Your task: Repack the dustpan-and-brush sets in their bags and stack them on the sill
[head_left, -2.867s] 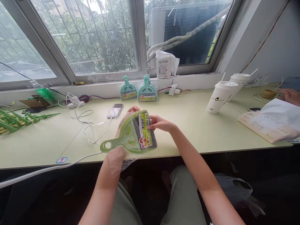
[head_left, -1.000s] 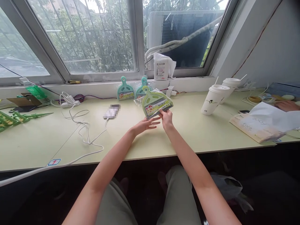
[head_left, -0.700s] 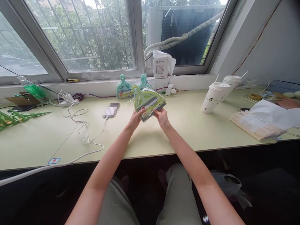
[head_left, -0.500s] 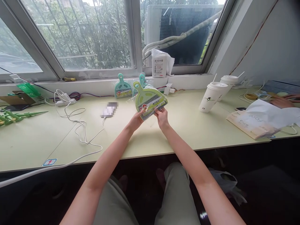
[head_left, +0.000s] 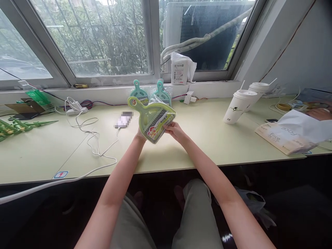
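Head view shows inspection or handling in hand: the wrapped green dustpan set is held tilted in front of the teal dustpan sets. The right hand has its fingers pinched on the lower edge; the left hand's are hidden, state unclear. Any next move seems to call for steady support.

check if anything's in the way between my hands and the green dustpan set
Nothing visible beyond what looks like its own clear wrap. The right hand grips the green dustpan set at its bristle-side edge. The left hand is mostly hidden behind the set, so its exact contact can't be seen.
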Available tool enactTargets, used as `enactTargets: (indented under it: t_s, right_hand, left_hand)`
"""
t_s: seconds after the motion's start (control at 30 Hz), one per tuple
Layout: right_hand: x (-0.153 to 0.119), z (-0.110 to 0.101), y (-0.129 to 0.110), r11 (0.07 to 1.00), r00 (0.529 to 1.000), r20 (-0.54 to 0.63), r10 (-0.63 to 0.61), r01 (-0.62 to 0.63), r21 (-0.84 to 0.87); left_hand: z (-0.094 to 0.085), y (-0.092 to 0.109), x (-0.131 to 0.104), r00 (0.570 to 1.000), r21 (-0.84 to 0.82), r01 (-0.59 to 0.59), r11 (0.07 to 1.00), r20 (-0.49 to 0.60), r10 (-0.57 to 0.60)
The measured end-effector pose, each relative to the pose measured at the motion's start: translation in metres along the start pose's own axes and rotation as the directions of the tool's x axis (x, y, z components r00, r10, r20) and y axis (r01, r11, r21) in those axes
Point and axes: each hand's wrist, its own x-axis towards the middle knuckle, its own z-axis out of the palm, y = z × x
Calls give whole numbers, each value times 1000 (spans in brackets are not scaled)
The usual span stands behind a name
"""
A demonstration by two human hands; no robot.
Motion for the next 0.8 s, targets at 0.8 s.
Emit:
enactTargets:
  t_s: [0.8]
  right_hand:
    - [14, -23, 5, 979, 920, -380, -96, 156, 130]
  left_hand:
    - [-12, -20, 20, 984, 594, -71, 801, -91, 155]
